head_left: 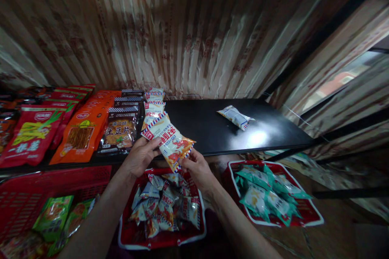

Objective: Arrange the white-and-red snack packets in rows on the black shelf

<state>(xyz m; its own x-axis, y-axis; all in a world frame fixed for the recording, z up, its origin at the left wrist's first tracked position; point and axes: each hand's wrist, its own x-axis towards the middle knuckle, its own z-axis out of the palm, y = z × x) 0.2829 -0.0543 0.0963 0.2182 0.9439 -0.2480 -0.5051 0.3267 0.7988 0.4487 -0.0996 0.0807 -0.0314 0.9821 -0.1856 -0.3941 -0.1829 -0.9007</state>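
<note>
Black shelf (197, 129) before striped curtain (182, 40); left hand (140, 156), right hand (198, 168) pinching snack packet (170, 139) above red basket (148, 246).

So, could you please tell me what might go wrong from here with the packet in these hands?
The left hand and right hand hold the snack packet near its edges, so if the grip slips, it could fall into the red basket below.
It is also close to the overlapping row of similar packets on the black shelf, so a careless move might knock that row askew.
</note>
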